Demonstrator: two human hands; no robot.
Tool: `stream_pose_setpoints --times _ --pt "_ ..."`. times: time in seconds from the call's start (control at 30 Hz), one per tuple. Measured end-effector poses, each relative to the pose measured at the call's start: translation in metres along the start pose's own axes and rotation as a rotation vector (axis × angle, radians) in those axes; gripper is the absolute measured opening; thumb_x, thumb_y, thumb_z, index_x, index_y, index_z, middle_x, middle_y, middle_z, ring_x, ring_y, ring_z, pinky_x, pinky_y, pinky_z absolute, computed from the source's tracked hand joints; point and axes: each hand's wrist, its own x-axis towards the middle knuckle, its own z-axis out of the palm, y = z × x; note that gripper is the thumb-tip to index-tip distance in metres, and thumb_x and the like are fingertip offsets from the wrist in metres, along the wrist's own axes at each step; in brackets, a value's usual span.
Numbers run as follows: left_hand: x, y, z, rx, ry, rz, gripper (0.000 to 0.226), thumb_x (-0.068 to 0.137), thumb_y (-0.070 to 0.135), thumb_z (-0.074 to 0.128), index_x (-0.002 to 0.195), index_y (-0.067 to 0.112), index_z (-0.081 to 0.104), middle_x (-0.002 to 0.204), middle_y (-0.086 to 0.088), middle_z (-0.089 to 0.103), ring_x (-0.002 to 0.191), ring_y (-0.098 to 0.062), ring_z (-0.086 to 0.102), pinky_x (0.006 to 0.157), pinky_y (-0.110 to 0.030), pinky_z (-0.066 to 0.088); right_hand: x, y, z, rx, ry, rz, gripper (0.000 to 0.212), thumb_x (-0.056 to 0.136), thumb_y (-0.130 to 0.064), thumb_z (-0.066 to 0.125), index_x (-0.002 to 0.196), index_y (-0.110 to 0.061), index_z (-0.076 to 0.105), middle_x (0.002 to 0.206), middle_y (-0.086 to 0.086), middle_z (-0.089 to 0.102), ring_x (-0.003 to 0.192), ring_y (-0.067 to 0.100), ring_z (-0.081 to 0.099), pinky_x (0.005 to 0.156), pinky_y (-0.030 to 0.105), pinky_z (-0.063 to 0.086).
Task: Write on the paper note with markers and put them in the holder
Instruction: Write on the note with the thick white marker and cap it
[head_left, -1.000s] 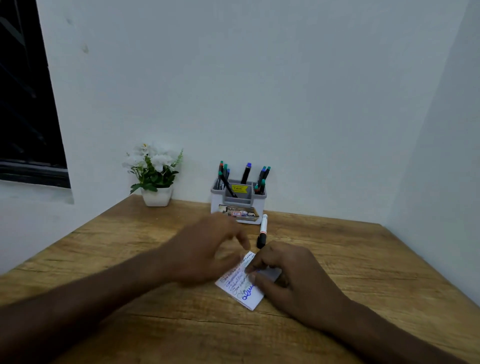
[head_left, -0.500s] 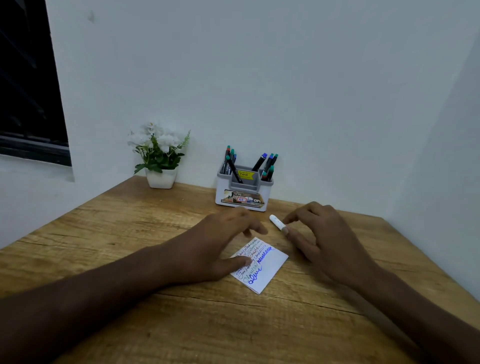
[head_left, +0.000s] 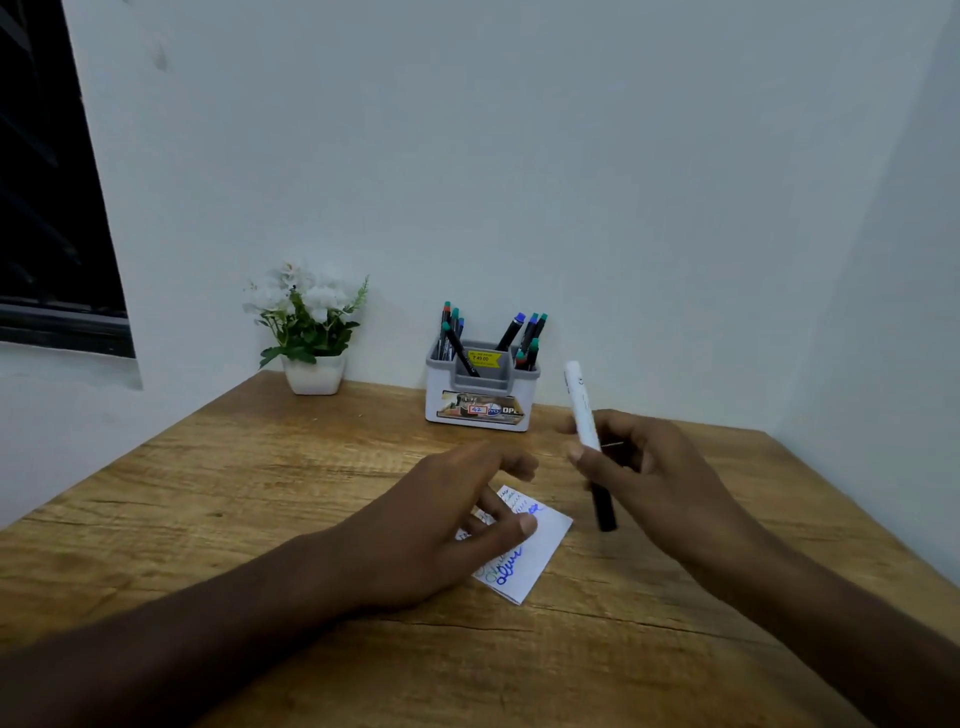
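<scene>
White/black marker (head_left: 583, 410), white note (head_left: 540, 551) w/ blue, maybe green ink

head view, angled down, desk (head_left: 218, 499) seemingly near

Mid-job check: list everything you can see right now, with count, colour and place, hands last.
paper note: one, white with blue writing, on table near centre
marker: one, white body, black end, held above table
marker holder: one, grey-white, at back wall, holding several markers
flower pot: one, white, white flowers, back left
table: one, wooden
window: one, dark, left wall
left hand: fingers resting on note
right hand: gripping marker
</scene>
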Motion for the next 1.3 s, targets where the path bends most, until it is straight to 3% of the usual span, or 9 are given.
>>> stream_pose_setpoints --times 0.1,0.23,0.37,0.53,0.63,0.83,1.07,1.17,1.3 --pt "0.0 0.011 0.0 -0.032 0.008 0.015 0.048 0.103 0.056 0.051 0.148 0.043 0.046 0.139 0.023 0.059 0.11 0.005 0.066 0.081 -0.012 0.055 -0.013 -0.013 0.014 0.239 -0.034 -0.048 0.013 0.094 -0.026 0.076 0.106 -0.026 0.08 0.097 -0.001 0.082 0.09 0.013 0.078 0.077 0.021 0.06" --pt "0.002 0.016 0.001 0.039 0.053 0.088 0.044 0.111 0.035 0.051 0.153 0.043 0.042 0.111 0.025 0.069 0.1 0.006 0.068 0.079 -0.007 0.047 -0.02 -0.015 0.024 0.372 -0.043 -0.097 0.012 0.088 -0.019 0.079 0.098 -0.012 0.082 0.09 0.008 0.083 0.085 0.024 0.079 0.077 0.026 0.062" --pt "0.006 0.013 -0.001 0.134 0.065 0.055 0.044 0.113 0.028 0.046 0.153 0.045 0.04 0.097 0.02 0.068 0.093 0.005 0.066 0.077 -0.005 0.041 -0.023 -0.014 0.024 0.312 -0.041 -0.093 0.015 0.088 -0.028 0.079 0.095 -0.015 0.085 0.09 -0.002 0.084 0.085 0.013 0.08 0.076 0.023 0.061" --pt "0.008 0.01 0.003 0.171 -0.033 -0.107 0.02 0.113 0.032 0.042 0.132 0.04 0.046 0.107 0.023 0.057 0.095 0.003 0.057 0.082 -0.015 0.041 -0.022 -0.006 0.028 0.277 -0.061 -0.056 0.032 0.087 -0.045 0.071 0.109 -0.025 0.082 0.102 -0.006 0.084 0.093 0.017 0.079 0.082 0.036 0.065" --pt "0.002 0.005 0.0 0.181 -0.047 -0.092 0.038 0.113 0.047 0.032 0.15 0.042 0.038 0.118 0.02 0.064 0.103 0.0 0.061 0.084 -0.025 0.051 -0.022 -0.005 0.033 0.295 -0.145 -0.01 0.041 0.088 -0.053 0.065 0.115 -0.025 0.078 0.107 -0.005 0.082 0.095 0.015 0.077 0.087 0.042 0.065" --pt "-0.001 0.004 -0.003 0.264 -0.018 -0.043 0.031 0.111 0.051 0.026 0.134 0.038 0.043 0.085 0.011 0.065 0.071 -0.009 0.061 0.064 -0.038 0.052 -0.023 -0.002 0.039 0.114 -0.298 0.039 0.059 0.079 -0.084 0.057 0.117 -0.041 0.071 0.116 0.004 0.077 0.112 0.025 0.072 0.103 0.054 0.055" --pt "0.0 0.01 -0.001 0.442 -0.048 -0.084 0.046 0.101 0.064 0.012 0.142 0.048 0.026 0.078 0.015 0.052 0.066 -0.008 0.053 0.057 -0.028 0.042 -0.024 -0.004 0.04 0.161 -0.267 0.097 0.054 0.091 -0.069 0.041 0.11 -0.034 0.077 0.098 -0.02 0.078 0.092 -0.005 0.07 0.087 0.02 0.051" --pt "-0.002 0.012 -0.003 0.476 -0.058 -0.097 0.052 0.096 0.066 0.005 0.148 0.061 0.008 0.075 0.013 0.048 0.065 -0.007 0.048 0.055 -0.028 0.035 -0.025 -0.003 0.04 0.199 -0.279 0.096 0.052 0.095 -0.067 0.042 0.123 -0.037 0.075 0.098 -0.015 0.078 0.09 -0.005 0.068 0.085 0.018 0.05" --pt "0.0 0.007 -0.009 0.485 -0.048 -0.094 0.058 0.095 0.077 0.013 0.149 0.058 0.02 0.071 0.015 0.055 0.064 -0.005 0.054 0.054 -0.026 0.034 -0.024 -0.003 0.04 0.315 -0.231 0.108 0.049 0.091 -0.064 0.047 0.119 -0.037 0.077 0.099 -0.016 0.08 0.094 0.005 0.072 0.087 0.019 0.056"
